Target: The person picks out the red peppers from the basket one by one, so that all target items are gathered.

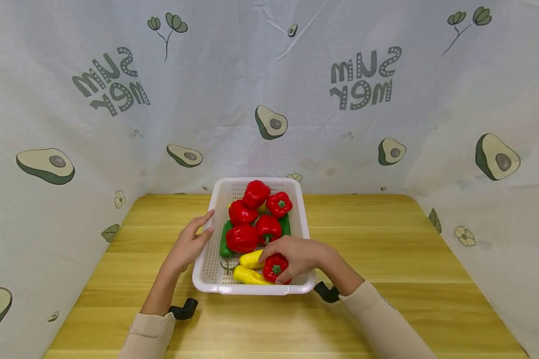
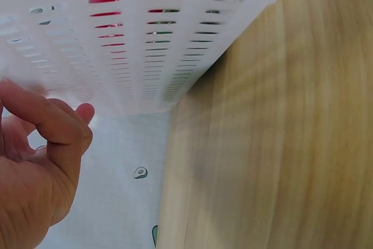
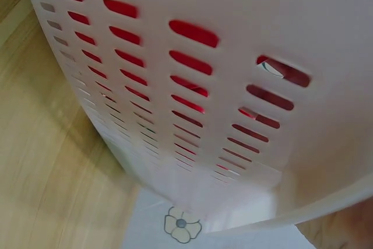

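Note:
A white plastic basket [image 1: 302, 219] with slotted walls holds several red bell peppers [image 1: 242, 239], long yellow peppers [image 1: 247, 275] and green peppers [image 1: 226, 240]. At its near right corner my right hand [image 1: 296, 254] grips a red bell pepper [image 1: 274, 267], thumb on the near side and fingers over the far side. My left hand [image 1: 191, 246] rests at the left rim, index finger and thumb spread along it. In the left wrist view, the left hand [image 2: 41, 150] has loosely bent fingers beside the basket wall [image 2: 134, 45]. Only a blurred bit of the right hand [image 3: 344, 228] shows in the right wrist view, beyond the rim.
The basket stands on a wooden table [image 1: 368, 249], near its back edge. A pale curtain [image 1: 224, 89] printed with avocados and flowers hangs behind and at both sides. Black wrist mounts [image 1: 184, 309] stick out by both sleeves.

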Available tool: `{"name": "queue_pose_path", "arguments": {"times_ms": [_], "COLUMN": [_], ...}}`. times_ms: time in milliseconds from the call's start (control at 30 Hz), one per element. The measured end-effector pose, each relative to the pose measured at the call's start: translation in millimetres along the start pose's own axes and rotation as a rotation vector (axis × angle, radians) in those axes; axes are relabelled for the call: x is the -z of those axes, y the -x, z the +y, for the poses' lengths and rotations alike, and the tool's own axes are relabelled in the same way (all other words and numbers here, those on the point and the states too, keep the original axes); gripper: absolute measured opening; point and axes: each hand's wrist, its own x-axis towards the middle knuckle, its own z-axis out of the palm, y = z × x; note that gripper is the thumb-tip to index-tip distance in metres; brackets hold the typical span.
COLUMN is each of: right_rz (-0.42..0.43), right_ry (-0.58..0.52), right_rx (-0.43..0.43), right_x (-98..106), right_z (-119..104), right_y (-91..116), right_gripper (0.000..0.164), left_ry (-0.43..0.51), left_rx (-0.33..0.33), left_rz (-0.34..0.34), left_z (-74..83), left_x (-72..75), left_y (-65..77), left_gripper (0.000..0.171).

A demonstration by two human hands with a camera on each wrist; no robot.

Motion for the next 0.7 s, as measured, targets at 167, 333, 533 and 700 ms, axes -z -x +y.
{"name": "queue_pose_path", "arguments": {"times_ms": [167, 333, 533, 700], "right_rz": [0.028, 0.103, 0.194, 0.233], "right_ry": [-0.013, -0.058, -0.069, -0.074], "right_rx": [0.022, 0.052, 0.064, 0.064], "right_x": [-0.3, -2.4, -7.1, -8.6], "right_z": [1.0, 4.4, 5.8, 6.6], "right_y": [1.7, 2.6, 2.7, 4.0], "right_gripper": [0.05, 0.05, 0.047, 0.054], "left_ry": [0.005, 0.019, 0.031, 0.043], "left_rx": [-0.003, 0.0, -0.002, -0.011], "left_rz": [0.003, 0.005, 0.0, -0.008], "left_z": [-0.6, -2.3, -2.5, -1.6], "left_x": [-0.6, -0.7, -0.6, -0.7], "left_y": [0.0, 0.3, 0.3, 0.5], "left_gripper": [0.058, 0.057, 0.057, 0.057]}}
